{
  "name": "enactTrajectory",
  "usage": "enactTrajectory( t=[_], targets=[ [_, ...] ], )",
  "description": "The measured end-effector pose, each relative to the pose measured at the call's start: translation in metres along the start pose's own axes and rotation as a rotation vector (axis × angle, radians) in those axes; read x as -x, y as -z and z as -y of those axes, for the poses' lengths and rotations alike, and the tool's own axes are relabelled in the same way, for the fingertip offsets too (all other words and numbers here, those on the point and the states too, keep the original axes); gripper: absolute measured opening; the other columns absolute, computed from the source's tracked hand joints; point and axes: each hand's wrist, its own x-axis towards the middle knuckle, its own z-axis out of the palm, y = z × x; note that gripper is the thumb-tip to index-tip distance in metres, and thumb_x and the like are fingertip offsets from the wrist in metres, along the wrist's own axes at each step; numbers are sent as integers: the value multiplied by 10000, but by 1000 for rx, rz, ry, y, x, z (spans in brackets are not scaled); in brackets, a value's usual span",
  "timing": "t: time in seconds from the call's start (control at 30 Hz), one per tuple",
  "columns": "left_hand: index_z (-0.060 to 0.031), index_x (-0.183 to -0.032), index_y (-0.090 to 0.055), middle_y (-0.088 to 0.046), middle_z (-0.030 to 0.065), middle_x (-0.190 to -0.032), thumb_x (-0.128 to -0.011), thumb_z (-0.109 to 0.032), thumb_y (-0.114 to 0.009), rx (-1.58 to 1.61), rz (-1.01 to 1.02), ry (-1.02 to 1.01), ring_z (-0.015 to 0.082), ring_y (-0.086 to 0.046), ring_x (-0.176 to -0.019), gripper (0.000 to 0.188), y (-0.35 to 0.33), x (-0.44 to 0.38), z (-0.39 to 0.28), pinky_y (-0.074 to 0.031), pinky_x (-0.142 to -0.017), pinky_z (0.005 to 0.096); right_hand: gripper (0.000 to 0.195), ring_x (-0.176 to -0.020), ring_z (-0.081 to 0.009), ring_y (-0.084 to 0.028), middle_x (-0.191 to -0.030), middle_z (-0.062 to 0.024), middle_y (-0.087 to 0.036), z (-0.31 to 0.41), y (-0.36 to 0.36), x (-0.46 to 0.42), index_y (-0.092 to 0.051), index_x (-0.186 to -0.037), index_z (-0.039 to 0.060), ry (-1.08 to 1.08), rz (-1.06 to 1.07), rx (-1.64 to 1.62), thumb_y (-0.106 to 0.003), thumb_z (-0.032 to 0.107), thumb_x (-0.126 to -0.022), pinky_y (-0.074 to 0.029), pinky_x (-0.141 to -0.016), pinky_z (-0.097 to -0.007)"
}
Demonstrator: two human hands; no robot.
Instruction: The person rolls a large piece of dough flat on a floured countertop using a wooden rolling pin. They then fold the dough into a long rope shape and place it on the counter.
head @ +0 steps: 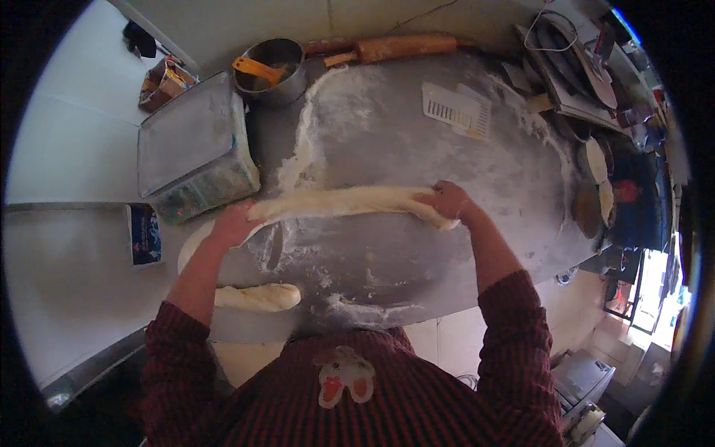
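A long, thick rope of pale dough (341, 202) stretches across the floured metal worktop (357, 257). My left hand (237, 222) grips it towards the left, where it bends back towards me. Near the right end, my right hand (448, 200) holds the rope, and a short end of it hangs past the fingers. A rounded dough end (260, 297) lies nearer to me on the left. My left forearm hides whether this piece joins the rope.
A lidded clear bin (187, 137) stands at the left, beside a metal pot (282, 86) with an orange-handled tool (260, 70). Behind lies a wooden rolling pin (406, 48). A white slotted plastic scraper (455, 109) rests at back right. Loose flour (304, 151) streaks the worktop.
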Motion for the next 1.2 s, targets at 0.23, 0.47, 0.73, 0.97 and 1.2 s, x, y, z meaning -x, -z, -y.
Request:
enactTrajectory(
  t=[0.23, 0.47, 0.73, 0.97, 1.2],
  targets=[
    [-116, -1285, -484, -400, 152, -1304, -659, -350, -766, 9, -242, -548, 340, -406, -1188, 726, -47, -5, -156, -315, -1027, 458, 578, -1121, -321, -468, -1181, -72, -517, -2, -66, 37, -604, -1110, 133, 564, -745, 429, -716, 509, -684, -381, -936, -489],
    [-112, -1121, -562, -559, 129, -1090, -691, -418, -713, -241, -517, -538, 347, -543, -970, 549, -106, -78, -187, -445, -787, 470, 603, -1086, -309, -518, -1167, -66, -557, 4, -32, -13, -609, -1114, 141, 403, -494, 437, -706, 539, -672, -426, -894, -454],
    [-98, -1147, -551, -553, 157, -1141, -743, -225, -677, 104, -550, -417, 378, -532, -1048, 442, -97, -86, -196, -434, -895, 480, 603, -1139, -299, -517, -1253, -102, -548, -16, 13, -12, -554, -1211, 116, 408, -491, 429, -690, 466, -740, -392, -979, -429],
    [-87, -1204, -533, -495, 164, -1272, -705, -238, -738, 332, -313, -515, 351, -421, -1239, 560, -87, 25, -133, -293, -1064, 479, 675, -1294, -349, -318, -1357, -120, -414, -28, -36, 83, -453, -1318, 119, 318, -467, 484, -680, 423, -759, -173, -1080, -571],
    [-94, -1268, -465, -510, 162, -1222, -634, -361, -799, -298, -589, 72, 344, -494, -1120, 765, -26, 91, 93, -411, -923, 461, 492, -1123, -325, -461, -1122, -99, -539, 23, -79, 8, -592, -1091, 126, 466, -638, 649, -660, 465, -741, -302, -999, -506]
  ],
)
